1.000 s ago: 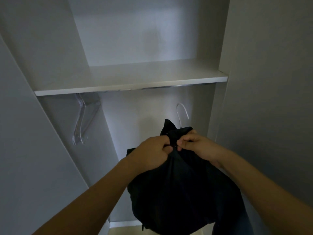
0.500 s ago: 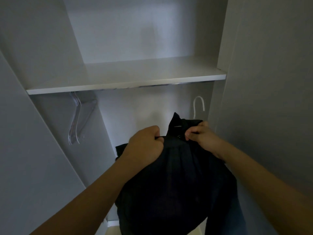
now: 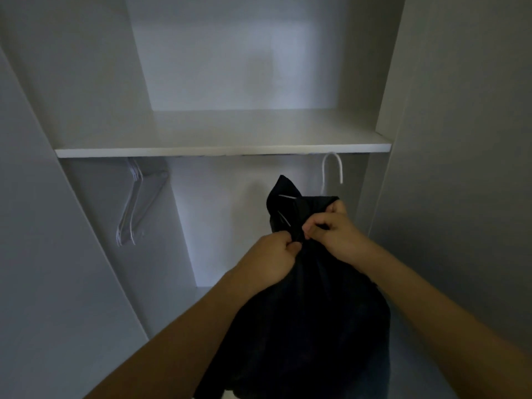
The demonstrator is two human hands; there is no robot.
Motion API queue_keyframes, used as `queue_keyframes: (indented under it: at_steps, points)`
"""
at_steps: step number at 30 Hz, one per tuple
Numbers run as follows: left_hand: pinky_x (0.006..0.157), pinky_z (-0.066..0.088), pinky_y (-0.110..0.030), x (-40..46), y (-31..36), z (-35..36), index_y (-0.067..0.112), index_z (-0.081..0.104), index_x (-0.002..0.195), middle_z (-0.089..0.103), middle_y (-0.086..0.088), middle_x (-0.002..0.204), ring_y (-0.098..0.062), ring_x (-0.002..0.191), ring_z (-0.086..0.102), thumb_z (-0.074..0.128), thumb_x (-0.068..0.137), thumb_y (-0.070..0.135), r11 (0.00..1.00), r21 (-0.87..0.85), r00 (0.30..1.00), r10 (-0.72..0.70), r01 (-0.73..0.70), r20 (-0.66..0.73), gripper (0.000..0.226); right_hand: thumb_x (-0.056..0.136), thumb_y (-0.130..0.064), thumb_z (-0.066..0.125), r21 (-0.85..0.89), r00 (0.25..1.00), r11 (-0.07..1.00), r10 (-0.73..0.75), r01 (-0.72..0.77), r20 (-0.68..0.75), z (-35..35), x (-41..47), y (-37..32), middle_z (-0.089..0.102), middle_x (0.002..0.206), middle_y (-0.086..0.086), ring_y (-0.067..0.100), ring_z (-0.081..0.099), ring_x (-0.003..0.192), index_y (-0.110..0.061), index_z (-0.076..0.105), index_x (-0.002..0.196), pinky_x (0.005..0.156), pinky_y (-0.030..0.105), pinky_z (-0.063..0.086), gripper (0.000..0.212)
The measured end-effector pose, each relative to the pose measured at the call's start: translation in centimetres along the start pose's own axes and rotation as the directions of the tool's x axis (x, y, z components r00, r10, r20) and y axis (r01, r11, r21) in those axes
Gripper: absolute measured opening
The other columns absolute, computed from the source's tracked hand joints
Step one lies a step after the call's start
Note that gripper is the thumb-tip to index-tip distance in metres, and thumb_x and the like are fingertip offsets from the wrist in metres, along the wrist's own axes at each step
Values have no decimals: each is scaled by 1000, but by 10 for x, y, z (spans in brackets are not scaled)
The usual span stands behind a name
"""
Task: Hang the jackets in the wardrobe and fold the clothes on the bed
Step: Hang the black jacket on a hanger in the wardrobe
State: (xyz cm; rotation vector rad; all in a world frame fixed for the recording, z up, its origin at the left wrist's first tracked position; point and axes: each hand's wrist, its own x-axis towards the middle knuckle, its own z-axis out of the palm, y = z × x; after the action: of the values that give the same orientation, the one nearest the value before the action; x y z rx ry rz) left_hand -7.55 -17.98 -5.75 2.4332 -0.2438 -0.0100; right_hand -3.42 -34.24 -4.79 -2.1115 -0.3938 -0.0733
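The left hand (image 3: pixel 269 259) and the right hand (image 3: pixel 335 230) both pinch the front of a dark jacket (image 3: pixel 302 326) near its collar, with fingers curled tight on the cloth. The hands almost touch each other. The jacket hangs down between the arms, inside the wardrobe (image 3: pixel 86 96). A white hanger hook (image 3: pixel 332 171) sticks up from the collar, just under the white shelf (image 3: pixel 224 148). Some bare hangers (image 3: pixel 135 203) hang at the left.

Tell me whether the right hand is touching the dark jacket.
Touching. The head view shows the right hand pinching the dark jacket at its front near the collar, fingers curled into the fabric.
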Motion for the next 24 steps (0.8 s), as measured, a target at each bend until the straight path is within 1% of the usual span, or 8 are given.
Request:
queue_keyframes:
  at_steps: [3,8,11,13,15,18,20,24]
  points:
    - [57,35,-23,-2,1,3,16,46,78,55,-1,79,-14,69,51,44,103,31,997,41,997,64,-62,-45,29,91,-18,66,-19,998,998,56,-56,3,-9,2,11,27,96,-13,6,34,101,-29,67,66,103,13,23,27]
    - [57,34,-23,-23,7,-21,11,47,83,54,-1,77,-12,66,48,43,104,28,980,161,992,123,-119,-15,27,90,-20,67,-10,987,989,146,-147,-62,-20,9,24,28,104,-6,8,34,101,-25,68,65,106,22,23,26]
    - [63,37,-23,-44,5,-47,11,49,84,55,-3,82,-12,70,48,43,103,28,968,220,980,77,-118,183,27,91,-20,66,7,975,980,198,-198,-103,-29,11,28,28,113,-1,12,35,106,-23,68,66,109,23,24,25]
    - [63,39,-21,-50,6,-61,19,47,78,51,3,84,-9,71,48,44,102,26,945,312,918,-34,-99,396,25,92,-19,65,0,979,983,185,-186,-84,-26,9,25,28,112,1,10,36,101,-23,67,67,109,22,23,25]
    - [62,43,-19,-41,7,-61,10,51,80,57,-4,90,-12,72,50,47,99,23,938,340,872,-110,-68,477,23,92,-19,64,14,988,990,143,-143,-59,-17,6,17,29,108,0,4,37,95,-23,67,69,103,18,23,23]
    - [55,39,-16,-19,6,-34,5,63,92,59,-6,87,-8,65,49,50,98,36,992,121,962,-75,44,263,34,92,-17,65,-7,999,999,42,-43,-18,-5,3,1,29,102,-2,2,36,94,-22,68,74,90,2,23,18]
    - [53,37,-17,-8,4,-12,9,59,82,58,-2,77,-7,61,49,49,100,41,990,-115,987,-64,81,146,38,91,-17,65,-21,1000,1000,-16,16,5,0,2,-6,29,99,-4,-3,35,92,-21,69,76,81,-8,22,16]
    - [60,40,-25,-2,-7,11,6,60,82,59,-1,78,-10,67,54,49,101,29,933,-349,996,-64,84,68,32,91,-16,66,-58,999,998,-13,11,-39,-2,2,-2,28,105,0,9,34,98,-19,69,76,91,3,23,15]
